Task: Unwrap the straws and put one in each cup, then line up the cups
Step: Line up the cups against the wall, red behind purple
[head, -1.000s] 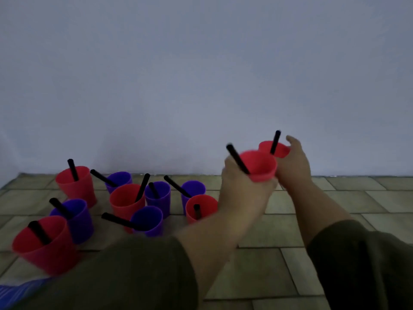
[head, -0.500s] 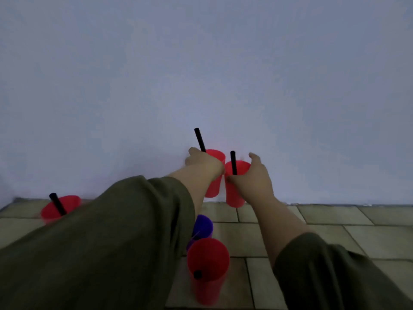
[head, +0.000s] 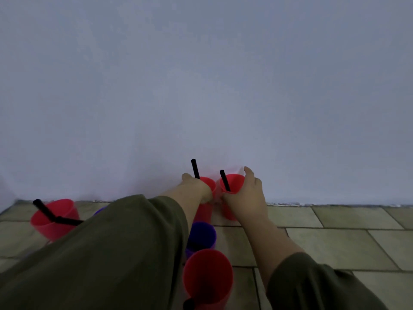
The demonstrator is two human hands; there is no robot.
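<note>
Two red cups stand side by side on the tiled floor at the foot of the wall, each with a black straw. My left hand [head: 196,187] grips the left red cup [head: 206,211], whose straw [head: 195,168] stands upright. My right hand [head: 247,198] wraps round the right red cup [head: 232,183], whose straw [head: 224,180] leans left. Nearer me stand a purple cup [head: 202,236] and a red cup [head: 207,276] with a straw end at its lower rim. Another red cup [head: 55,218] with a bent black straw stands at the far left.
A plain pale wall [head: 201,86] rises right behind the two held cups. My left sleeve [head: 100,253] hides most of the cups on the left; a bit of one purple cup [head: 100,210] shows above it. Bare tiles [head: 346,238] stretch to the right.
Both hands carried their red cups forward from above the floor and set them down against the wall. The view has moved closer, and my sleeve now covers the cup cluster.
</note>
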